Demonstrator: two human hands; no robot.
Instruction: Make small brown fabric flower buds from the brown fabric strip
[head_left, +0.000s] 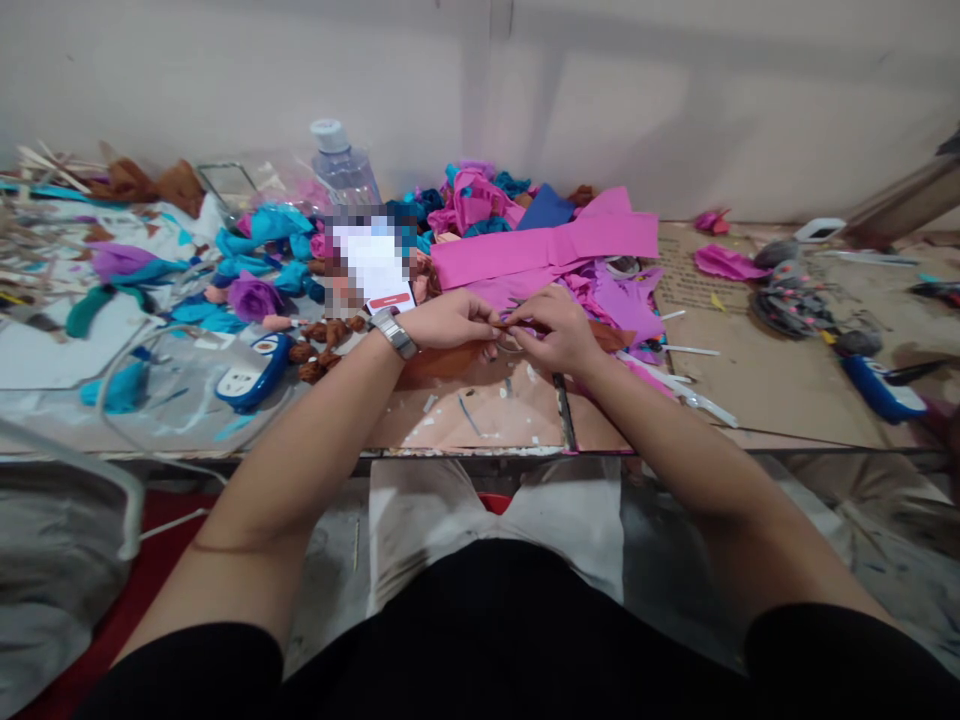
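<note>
Both hands meet over the middle of the table, fingertips close together. My left hand (454,322), with a metal watch (394,335) at the wrist, pinches a small bit of brown crepe paper. My right hand (556,328) is closed on the same piece from the other side. Brown paper (435,366) spreads under my left hand, and more brown paper (613,336) shows beyond my right wrist. A small grey metallic tip (515,300) pokes out by the right fingers; its kind is unclear. Pink paper strips (547,245) lie just behind the hands.
Left of me are a phone (381,270), a clear bottle (345,170), brown twisted paper pieces (324,345), blue paper flowers (262,225) and a blue-and-white device (255,375). Right, cardboard (750,370) bears white sticks (694,350), a dark pincushion-like bundle (791,300) and another blue-and-white device (885,388).
</note>
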